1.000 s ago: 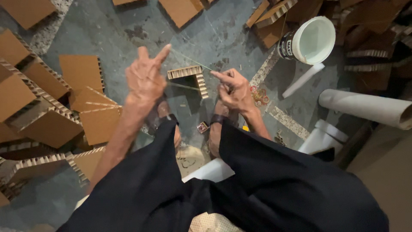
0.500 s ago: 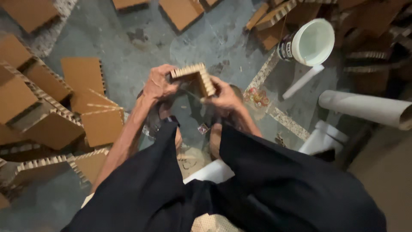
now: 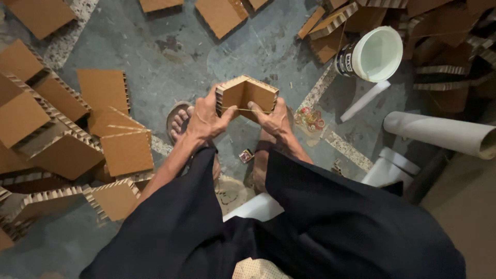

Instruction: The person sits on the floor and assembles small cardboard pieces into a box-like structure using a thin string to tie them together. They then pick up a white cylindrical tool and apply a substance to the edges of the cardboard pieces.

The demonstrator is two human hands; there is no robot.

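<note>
The folded piece (image 3: 247,95) held in both hands is matt brown honeycomb cardboard with rough cut edges, bound by what looks like a thin rubber band, above a rough, stained concrete floor (image 3: 170,57) and a smooth, glossy white plastic bucket (image 3: 374,54).

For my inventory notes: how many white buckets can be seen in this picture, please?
1. The white bucket stands open on the floor at the upper right, beyond the right hand and beside the cardboard pieces. Others may be hidden outside the view.
</note>
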